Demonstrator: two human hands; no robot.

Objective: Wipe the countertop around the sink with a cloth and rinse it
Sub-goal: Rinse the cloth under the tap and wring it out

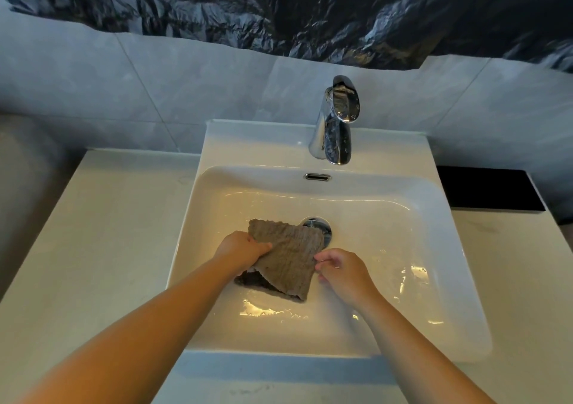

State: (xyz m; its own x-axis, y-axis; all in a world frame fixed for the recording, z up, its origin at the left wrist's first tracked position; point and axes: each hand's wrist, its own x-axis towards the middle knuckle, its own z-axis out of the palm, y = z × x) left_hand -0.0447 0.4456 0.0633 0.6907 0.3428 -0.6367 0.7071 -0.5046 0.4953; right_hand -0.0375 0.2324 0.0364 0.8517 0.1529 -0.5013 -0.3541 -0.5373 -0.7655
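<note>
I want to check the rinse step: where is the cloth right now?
Head view: the grey-brown cloth is in the white sink, centre frame, overlapping the drain, gripped by the left hand, with the right hand beside its right edge.

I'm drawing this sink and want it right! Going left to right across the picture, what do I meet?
left hand → cloth → right hand → black panel

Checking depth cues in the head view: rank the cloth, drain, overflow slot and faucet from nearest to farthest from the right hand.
1. Cloth, beside the right hand, on its left.
2. Drain, just beyond.
3. Overflow slot, farther back.
4. Faucet, rearmost.
</note>
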